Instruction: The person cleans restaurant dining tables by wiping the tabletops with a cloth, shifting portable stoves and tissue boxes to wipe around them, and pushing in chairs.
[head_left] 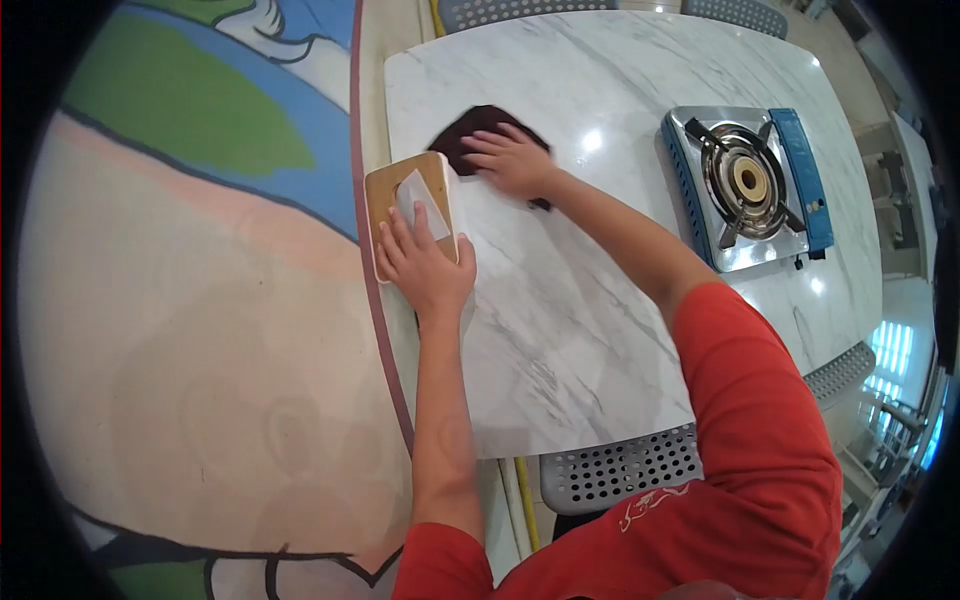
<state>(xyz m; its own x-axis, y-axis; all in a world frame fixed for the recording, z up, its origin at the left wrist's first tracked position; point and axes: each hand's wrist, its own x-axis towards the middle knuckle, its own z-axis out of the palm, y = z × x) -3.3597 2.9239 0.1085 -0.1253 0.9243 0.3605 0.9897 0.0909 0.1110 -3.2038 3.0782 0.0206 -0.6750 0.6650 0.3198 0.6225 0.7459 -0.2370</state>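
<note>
My left hand [430, 265] spans the near end of a tissue box [385, 195] with a wood-coloured top and white sides. Its fingers reach over the top, and the thumb is by the right side. A white tissue [431, 215] sticks up from the slot, partly under my fingers. To the right, my right hand [515, 165] lies flat with its fingers spread on a dark maroon cloth [465, 135]. The cloth is spread on the white marble-patterned table [570, 330], and a small dark corner of it shows beneath my wrist.
A portable gas stove [740, 190] with a single burner and blue side panels stands on the table's right part. Along the left edge runs a painted wall [220, 350]. Grey perforated chairs [620, 468] stand around the table.
</note>
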